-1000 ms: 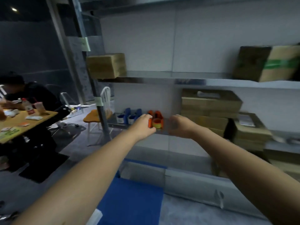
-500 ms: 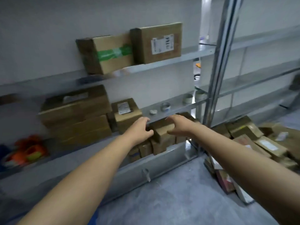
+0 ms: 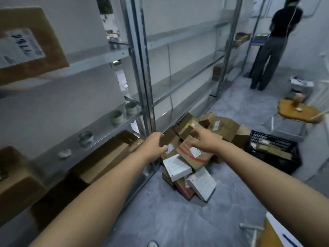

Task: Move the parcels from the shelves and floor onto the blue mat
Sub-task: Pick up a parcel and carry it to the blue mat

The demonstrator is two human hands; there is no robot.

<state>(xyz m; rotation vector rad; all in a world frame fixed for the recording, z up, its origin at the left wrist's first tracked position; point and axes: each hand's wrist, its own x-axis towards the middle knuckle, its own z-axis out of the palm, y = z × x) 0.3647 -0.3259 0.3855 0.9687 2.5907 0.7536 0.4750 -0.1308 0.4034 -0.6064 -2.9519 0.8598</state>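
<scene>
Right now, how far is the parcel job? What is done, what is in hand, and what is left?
Done: nothing I can confirm, since the blue mat is out of view. In hand: nothing; the left hand and right hand reach empty toward the floor pile. Left: that pile, plus the labelled box and the cartons on the shelves.

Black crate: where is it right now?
Head view, right side: black crate on the floor, just right of the parcel pile, this side of the wooden stool.
</scene>
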